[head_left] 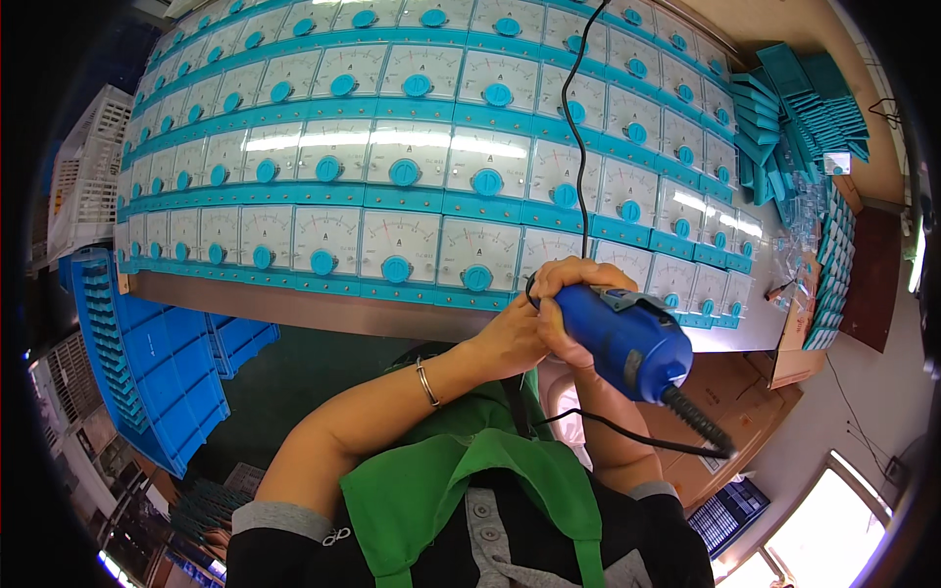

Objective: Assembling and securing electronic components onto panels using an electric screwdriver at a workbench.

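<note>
My right hand (585, 278) is wrapped round a blue electric screwdriver (627, 338), held tilted at the table's near edge. Its black cord (701, 419) leaves the rear end, which points toward the lower right. The front end is hidden behind my hands. My left hand (515, 338) is closed right beside it, touching the right hand's fingers; what it grips, if anything, is hidden. Just beyond my hands stand rows of panel meters (400, 245) with white dials, clear covers, turquoise bases and round turquoise knobs.
A black cable (580, 147) hangs down across the meters. Turquoise plastic parts (784, 108) are piled at the right, near clear covers (799, 230). Blue crates (147, 353) stand at the left, a white crate (93, 167) behind them. Cardboard boxes (730, 412) sit below the table at right.
</note>
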Available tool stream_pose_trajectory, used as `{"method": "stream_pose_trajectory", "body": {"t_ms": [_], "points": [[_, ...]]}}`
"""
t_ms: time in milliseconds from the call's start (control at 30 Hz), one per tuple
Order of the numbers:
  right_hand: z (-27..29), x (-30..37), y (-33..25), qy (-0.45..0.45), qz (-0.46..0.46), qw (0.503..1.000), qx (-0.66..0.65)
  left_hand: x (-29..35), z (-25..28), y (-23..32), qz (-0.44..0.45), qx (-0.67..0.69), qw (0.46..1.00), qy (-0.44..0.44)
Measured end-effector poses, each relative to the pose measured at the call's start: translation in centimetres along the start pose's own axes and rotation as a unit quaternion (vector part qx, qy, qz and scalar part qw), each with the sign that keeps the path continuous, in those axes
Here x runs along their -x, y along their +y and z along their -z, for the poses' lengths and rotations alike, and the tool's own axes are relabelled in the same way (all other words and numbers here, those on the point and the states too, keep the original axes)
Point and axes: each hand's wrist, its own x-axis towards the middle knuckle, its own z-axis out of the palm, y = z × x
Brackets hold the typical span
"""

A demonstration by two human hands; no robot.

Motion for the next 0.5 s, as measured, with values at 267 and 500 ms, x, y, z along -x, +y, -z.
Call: {"method": "stream_pose_trajectory", "body": {"t_ms": [267, 500], "points": [[-1.1, -2.3, -1.5, 0.134, -0.121, 0.983, -0.038, 0.9, 2.6, 1.9, -0.052, -0.181, 0.98, -0.067], [-2.0, -1.8, -0.8, 0.133, -0.095, 0.984, -0.073, 5.2, 7.7, 2.0, -0.004, -0.306, 0.952, -0.01]]}}
